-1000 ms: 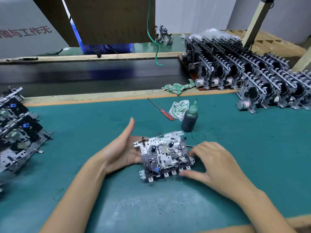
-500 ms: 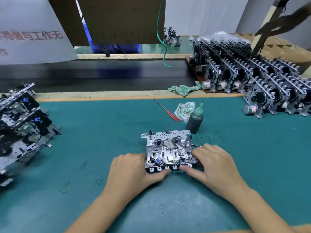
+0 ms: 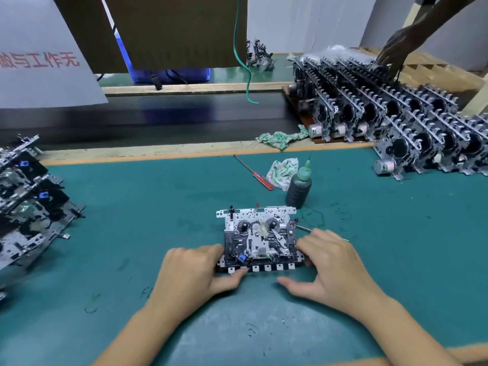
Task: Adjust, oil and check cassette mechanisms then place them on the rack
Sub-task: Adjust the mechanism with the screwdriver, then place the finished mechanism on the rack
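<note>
Both hands, left (image 3: 190,276) and right (image 3: 332,268), grip a flat silver-and-black cassette mechanism (image 3: 258,239) at its sides.

Teal mat (image 3: 132,207); dark green oil bottle (image 3: 298,190); red-handled screwdriver (image 3: 262,179); rags (image 3: 281,170) (white, green-printed).

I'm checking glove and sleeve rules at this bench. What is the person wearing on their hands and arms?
Nothing that shows. The left hand and right hand are bare: no gloves, rings or finger cots on the fingers. Both forearms are uncovered to the frame's bottom edge, with no sleeve, watch or wrist strap in view.
</note>
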### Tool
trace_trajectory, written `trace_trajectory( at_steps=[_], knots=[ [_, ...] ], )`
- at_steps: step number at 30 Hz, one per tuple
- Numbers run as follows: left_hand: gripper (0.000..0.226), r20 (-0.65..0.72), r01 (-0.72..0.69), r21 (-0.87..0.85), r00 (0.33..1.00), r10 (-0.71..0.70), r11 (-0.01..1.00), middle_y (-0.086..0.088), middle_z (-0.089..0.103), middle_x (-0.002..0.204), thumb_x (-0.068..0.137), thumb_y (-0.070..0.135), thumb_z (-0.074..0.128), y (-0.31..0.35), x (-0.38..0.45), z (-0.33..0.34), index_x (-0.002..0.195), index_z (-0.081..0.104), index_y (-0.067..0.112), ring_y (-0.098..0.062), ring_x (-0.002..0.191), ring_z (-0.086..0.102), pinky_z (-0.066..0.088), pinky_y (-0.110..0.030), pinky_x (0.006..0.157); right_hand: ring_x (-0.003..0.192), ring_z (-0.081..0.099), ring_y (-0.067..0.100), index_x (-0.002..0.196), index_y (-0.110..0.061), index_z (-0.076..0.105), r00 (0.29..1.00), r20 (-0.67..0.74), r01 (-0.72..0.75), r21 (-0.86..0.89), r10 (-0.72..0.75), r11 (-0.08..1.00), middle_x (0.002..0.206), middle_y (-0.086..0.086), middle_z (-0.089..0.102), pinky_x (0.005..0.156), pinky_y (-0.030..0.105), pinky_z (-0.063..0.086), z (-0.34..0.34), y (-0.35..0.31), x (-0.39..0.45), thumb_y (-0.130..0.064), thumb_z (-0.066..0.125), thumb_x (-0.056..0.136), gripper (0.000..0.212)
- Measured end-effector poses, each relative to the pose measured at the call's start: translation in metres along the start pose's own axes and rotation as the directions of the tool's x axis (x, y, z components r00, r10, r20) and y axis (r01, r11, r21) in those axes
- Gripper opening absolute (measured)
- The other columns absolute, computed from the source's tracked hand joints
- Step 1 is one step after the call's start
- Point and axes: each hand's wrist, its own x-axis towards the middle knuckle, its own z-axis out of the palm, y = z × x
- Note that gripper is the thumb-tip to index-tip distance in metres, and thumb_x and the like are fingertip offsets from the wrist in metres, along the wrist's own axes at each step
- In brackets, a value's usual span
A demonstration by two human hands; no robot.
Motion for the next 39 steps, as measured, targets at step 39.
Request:
trace_trajectory(
  at_steps=[39],
  knots=[
    [0.068,0.058,0.304,-0.533,0.944,-0.325,0.790,0.000,0.032,0.037,0.062,0.075,0.053,0.012,0.001,-0.011,0.049,0.040,0.009,-0.012,0.041,0.026,0.027,-0.025,0.046,0.051,0.034,0.008,0.054,-0.021,0.041,0.938,0.215,-0.346,0.522,0.272,0.779,0.050,-0.004,0.040,0.053,0.025,0.029,-0.026,-0.009,0.009,-0.062,0.047,0.076,0.048]
  ],
)
